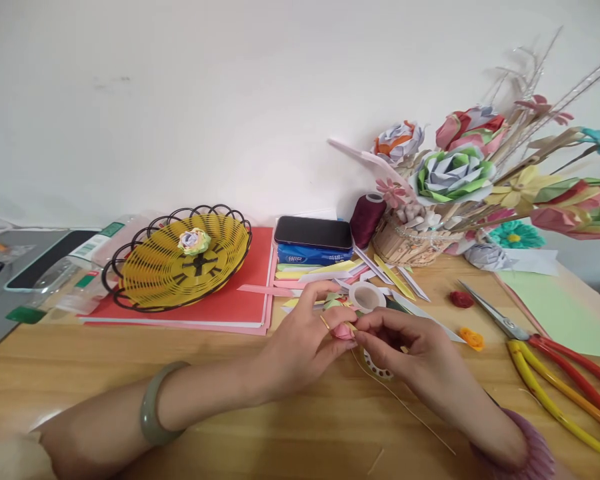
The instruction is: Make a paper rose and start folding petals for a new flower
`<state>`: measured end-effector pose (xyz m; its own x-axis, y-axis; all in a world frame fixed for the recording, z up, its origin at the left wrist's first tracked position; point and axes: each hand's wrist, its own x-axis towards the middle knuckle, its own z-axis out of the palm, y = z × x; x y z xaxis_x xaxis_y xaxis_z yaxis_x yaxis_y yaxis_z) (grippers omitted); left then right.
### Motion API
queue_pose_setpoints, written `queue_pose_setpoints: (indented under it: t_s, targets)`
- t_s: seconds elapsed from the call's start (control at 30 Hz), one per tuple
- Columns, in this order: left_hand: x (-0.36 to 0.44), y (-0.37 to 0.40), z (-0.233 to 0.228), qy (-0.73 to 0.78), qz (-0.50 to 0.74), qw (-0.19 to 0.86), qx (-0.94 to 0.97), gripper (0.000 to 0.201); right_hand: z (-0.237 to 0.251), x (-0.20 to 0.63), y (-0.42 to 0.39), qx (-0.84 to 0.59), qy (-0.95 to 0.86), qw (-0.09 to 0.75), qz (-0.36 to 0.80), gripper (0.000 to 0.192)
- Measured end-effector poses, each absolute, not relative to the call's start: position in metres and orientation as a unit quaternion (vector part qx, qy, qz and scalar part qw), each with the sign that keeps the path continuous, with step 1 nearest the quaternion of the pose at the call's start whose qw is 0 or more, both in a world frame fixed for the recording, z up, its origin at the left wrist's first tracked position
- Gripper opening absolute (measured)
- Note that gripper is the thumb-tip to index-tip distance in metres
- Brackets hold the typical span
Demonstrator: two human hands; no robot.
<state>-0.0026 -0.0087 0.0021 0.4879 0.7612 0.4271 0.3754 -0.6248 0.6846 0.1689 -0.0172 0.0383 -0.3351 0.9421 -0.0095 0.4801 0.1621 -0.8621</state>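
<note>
Near the middle of the table, my left hand [300, 337] is closed around a small folded paper flower [342, 331] showing pink, with green and yellow bits above the fingers. My right hand [417, 350] meets it from the other side, thumb and forefinger pinching the flower's yellowish edge. A thin pale thread [411, 405] trails from beneath the hands toward the lower right. Just behind the fingers stands a white tape roll [367, 297]. Partly covered by my right hand is a white spool with holes [377, 367]. Fingers hide much of the flower.
A yellow woven basket [145, 267] holding one paper flower [194, 241] sits on red paper [253, 267]. Behind are paper strips [320, 272], a phone [314, 232] and maroon thread [368, 220]. Scissors [505, 323], pliers [545, 390] and a flower-filled pot [405, 243] occupy the right.
</note>
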Motion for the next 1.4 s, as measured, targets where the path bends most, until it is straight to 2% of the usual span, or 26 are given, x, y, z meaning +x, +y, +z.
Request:
queue_pose_setpoints:
  t_s: [0.43,0.87,1.4]
  targets:
    - [-0.0024,-0.0097,0.0021,0.353,0.383,0.261,0.813,0.018,0.0356,0.1719,-0.0152,-0.484,-0.635,0.242,0.551,0.031]
    - [-0.0024,-0.0082,0.0000,0.312,0.419,0.241,0.818,0.030,0.0361,0.1722,-0.0149,-0.480,-0.624,0.254,0.561,0.031]
    - [-0.0010,-0.0108,0.0001,0.305,0.430,0.209,0.824,0.024,0.0343,0.1690,-0.0125,-0.502,-0.637,0.261,0.523,0.025]
